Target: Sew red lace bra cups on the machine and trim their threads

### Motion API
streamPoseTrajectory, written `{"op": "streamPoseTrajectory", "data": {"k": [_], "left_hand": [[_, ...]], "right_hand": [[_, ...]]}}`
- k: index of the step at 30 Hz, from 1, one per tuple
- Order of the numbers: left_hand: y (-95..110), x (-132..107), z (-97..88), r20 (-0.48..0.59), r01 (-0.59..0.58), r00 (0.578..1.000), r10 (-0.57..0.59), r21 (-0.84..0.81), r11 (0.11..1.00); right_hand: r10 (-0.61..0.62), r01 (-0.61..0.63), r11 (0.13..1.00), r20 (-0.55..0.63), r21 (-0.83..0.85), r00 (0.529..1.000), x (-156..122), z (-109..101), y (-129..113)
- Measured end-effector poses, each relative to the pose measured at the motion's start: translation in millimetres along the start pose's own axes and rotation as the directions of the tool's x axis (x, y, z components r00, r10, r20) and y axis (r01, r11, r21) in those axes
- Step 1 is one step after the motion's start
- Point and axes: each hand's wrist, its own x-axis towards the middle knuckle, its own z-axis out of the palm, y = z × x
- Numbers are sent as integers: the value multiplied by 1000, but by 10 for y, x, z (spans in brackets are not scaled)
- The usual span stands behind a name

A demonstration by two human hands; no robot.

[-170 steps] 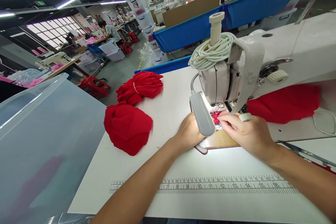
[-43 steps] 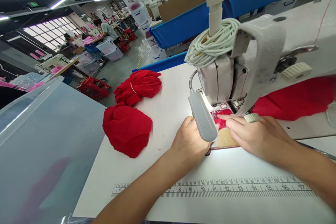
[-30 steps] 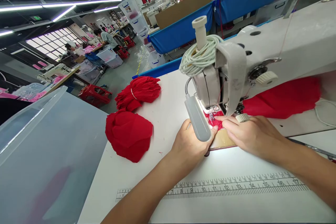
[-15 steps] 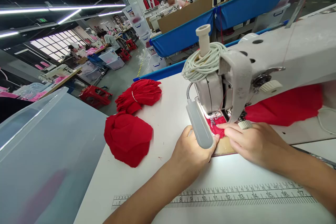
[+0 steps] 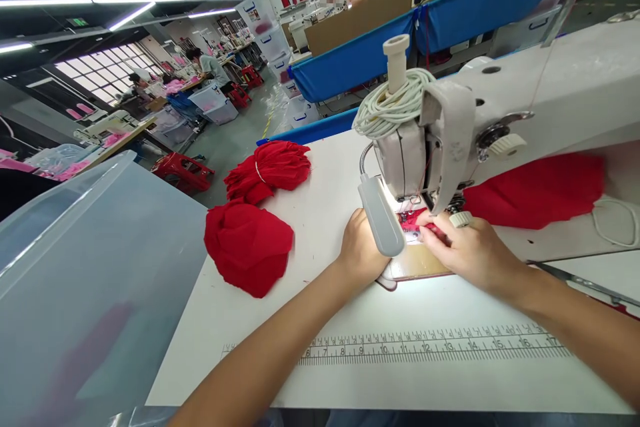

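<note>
A white sewing machine point(image 5: 565, 90) stands on the right, its needle area lit. Under its head lies a small piece of red fabric point(image 5: 411, 219). My right hand point(image 5: 470, 243) holds the right side of this piece, thumb and fingers closed on its edge beside the presser foot. On the other side, my left hand point(image 5: 361, 250) rests low by the needle plate. A grey lamp point(image 5: 383, 217) covers its fingers, so their grip is hidden. More red fabric point(image 5: 540, 190) lies behind the machine's arm.
To the left on the white table point(image 5: 400, 383) are a tied red fabric bundle point(image 5: 283, 167) and a loose red fabric pile point(image 5: 250, 247). A translucent bin point(image 5: 100, 280) stands at the table's left edge. A printed ruler point(image 5: 400, 347) runs along the front.
My left hand has moved away behind the lamp, and its fingertips no longer show. My right hand has drawn its fingers together on the red fabric, which has shifted. The view has tilted slightly.
</note>
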Motion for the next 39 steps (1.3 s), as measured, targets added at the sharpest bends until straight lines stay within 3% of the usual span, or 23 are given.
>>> {"op": "streamPoseTrajectory", "data": {"k": [4, 7, 11, 16, 23, 33, 39], "left_hand": [[22, 5, 38, -16, 43, 999, -43, -42, 998], [8, -2, 57, -34, 67, 997, -72, -115, 991], [-20, 8, 59, -45, 5, 999, -13, -172, 985], [-42, 59, -28, 86, -86, 991, 105, -196, 977], [-76, -16, -239, 200, -280, 946, 257, 100, 955], [-119, -34, -202, 177, -221, 960, 219, -11, 975], [-124, 11, -272, 168, -451, 883, 439, 41, 891]], "right_hand": [[-53, 54, 998, 18, -46, 998, -11, 9, -19], [-64, 77, 967, 61, -243, 996, -8, 16, -51], [-35, 51, 937, 52, -345, 998, -20, 43, -67], [-50, 74, 958, 93, -279, 994, -72, 43, -11], [-178, 180, 984, 209, 11, 962, -83, -97, 38], [-33, 18, 997, 213, 71, 977, -62, 5, 57], [-166, 141, 981, 196, 133, 966, -69, -53, 26]]}}
